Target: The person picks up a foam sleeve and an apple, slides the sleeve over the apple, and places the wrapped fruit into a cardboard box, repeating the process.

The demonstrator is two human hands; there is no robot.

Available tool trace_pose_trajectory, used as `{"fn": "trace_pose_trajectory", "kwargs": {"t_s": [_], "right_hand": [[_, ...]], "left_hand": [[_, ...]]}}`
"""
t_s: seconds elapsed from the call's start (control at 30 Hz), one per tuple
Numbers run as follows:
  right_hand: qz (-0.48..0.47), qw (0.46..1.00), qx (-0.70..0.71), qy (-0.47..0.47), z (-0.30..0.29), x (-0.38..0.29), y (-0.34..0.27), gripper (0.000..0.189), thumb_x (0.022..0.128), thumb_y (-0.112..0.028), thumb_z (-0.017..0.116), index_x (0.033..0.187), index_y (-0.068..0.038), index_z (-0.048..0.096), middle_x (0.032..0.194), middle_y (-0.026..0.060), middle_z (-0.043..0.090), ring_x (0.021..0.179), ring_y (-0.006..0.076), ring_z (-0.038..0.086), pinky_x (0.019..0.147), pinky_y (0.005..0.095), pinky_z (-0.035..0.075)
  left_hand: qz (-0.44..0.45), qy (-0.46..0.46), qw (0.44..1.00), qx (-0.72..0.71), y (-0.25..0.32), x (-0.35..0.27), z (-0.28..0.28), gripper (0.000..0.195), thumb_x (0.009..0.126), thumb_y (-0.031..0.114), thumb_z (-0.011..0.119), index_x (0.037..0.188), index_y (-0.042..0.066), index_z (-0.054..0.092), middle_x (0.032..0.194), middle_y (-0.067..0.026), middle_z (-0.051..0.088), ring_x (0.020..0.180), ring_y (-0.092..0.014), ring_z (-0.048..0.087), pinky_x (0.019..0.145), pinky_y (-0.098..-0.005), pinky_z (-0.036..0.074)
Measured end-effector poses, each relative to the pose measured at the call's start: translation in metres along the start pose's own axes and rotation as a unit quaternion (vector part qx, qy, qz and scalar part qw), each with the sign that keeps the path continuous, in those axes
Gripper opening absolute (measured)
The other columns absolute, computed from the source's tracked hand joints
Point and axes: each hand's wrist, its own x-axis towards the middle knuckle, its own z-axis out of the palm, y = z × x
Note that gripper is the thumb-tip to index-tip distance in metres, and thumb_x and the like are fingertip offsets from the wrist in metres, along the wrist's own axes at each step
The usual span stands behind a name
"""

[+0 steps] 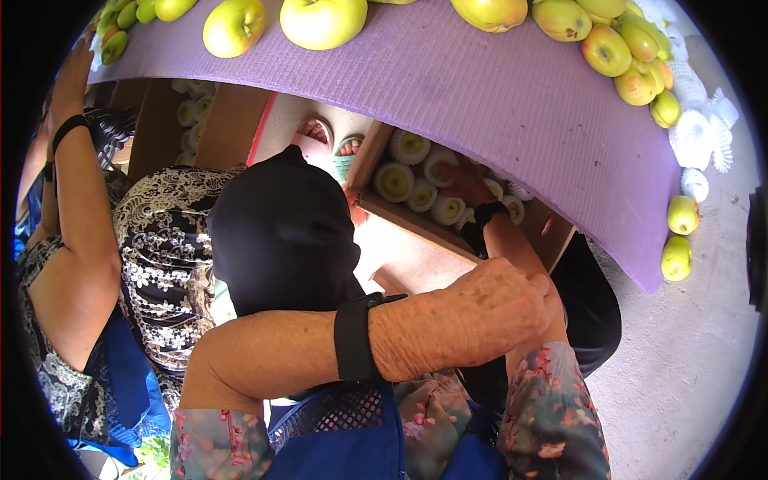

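Observation:
My right hand (471,183) reaches down into a cardboard box (414,227), in the shade under the table edge. Its fingers rest at an apple in a white foam net (441,167); whether they grip it is unclear. Around it in the box sit several yellow-green apples, each in its own foam net, such as the apple (394,181) by the left wall. My left hand (504,303) is curled above my right forearm, back of the hand up. Its fingertips are hidden, so I cannot see whether it holds anything. Both wrists wear black bands.
A purple ribbed mat (420,78) covers the table above the box. Loose apples (324,21) lie along its far side, with white foam nets (696,138) at right. Another person's arm (87,180) is at left, near a second box (231,129) of netted apples. Sandalled feet (315,135) show below.

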Motion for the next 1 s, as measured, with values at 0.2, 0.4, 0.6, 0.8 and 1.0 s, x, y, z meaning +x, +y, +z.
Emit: {"fn": "trace_pose_trajectory", "kwargs": {"t_s": [0.2,0.4,0.6,0.8,1.0], "right_hand": [[0.102,0.933,0.343,0.03,0.015,0.01,0.013,0.071,0.076,-0.017,0.078,0.135,-0.005,0.042,0.137,0.0167,0.039,0.112,0.0291,0.056,0.087,0.0329,0.054],[0.084,0.987,0.123,0.064,0.016,0.007,0.016,0.063,0.08,-0.018,0.074,0.134,-0.005,0.044,0.135,0.0154,0.043,0.108,0.027,0.058,0.087,0.0323,0.054],[0.168,0.903,0.395,0.014,-0.008,0.005,-0.021,0.061,0.082,-0.01,0.07,0.136,-0.006,0.042,0.141,0.0141,0.039,0.127,0.024,0.041,0.095,0.0342,0.049],[0.179,0.888,0.422,0.04,0.018,0.014,0.029,0.059,0.087,-0.01,0.065,0.139,-0.007,0.038,0.14,0.0131,0.039,0.12,0.0254,0.048,0.094,0.0358,0.05],[0.034,0.989,0.138,0.043,-0.008,0.001,-0.008,0.044,0.094,-0.023,0.058,0.133,-0.008,0.046,0.135,0.0122,0.045,0.108,0.0255,0.057,0.086,0.0379,0.053]], "left_hand": [[-0.003,-0.013,1.0,0.012,0.0,0.0,-0.001,0.017,0.072,0.008,0.063,0.084,-0.001,0.053,0.079,-0.0142,0.055,0.07,-0.029,0.063,0.059,-0.038,0.051],[-0.001,-0.017,1.0,0.023,-0.001,0.001,-0.003,0.017,0.071,0.006,0.064,0.083,0.0,0.052,0.078,-0.0141,0.056,0.069,-0.028,0.064,0.058,-0.0372,0.052],[-0.016,-0.037,0.999,0.023,-0.002,-0.004,-0.004,0.02,0.069,0.005,0.065,0.083,0.0,0.052,0.079,-0.0145,0.057,0.071,-0.028,0.064,0.058,-0.0373,0.052],[-0.012,-0.052,0.998,0.026,-0.001,0.0,-0.003,0.021,0.07,0.006,0.065,0.085,-0.001,0.053,0.081,-0.0147,0.057,0.072,-0.027,0.065,0.059,-0.0368,0.052],[-0.023,-0.061,0.997,0.031,-0.005,-0.006,-0.007,0.021,0.069,0.006,0.065,0.085,-0.001,0.053,0.083,-0.0152,0.057,0.075,-0.028,0.064,0.06,-0.0373,0.052]]}}
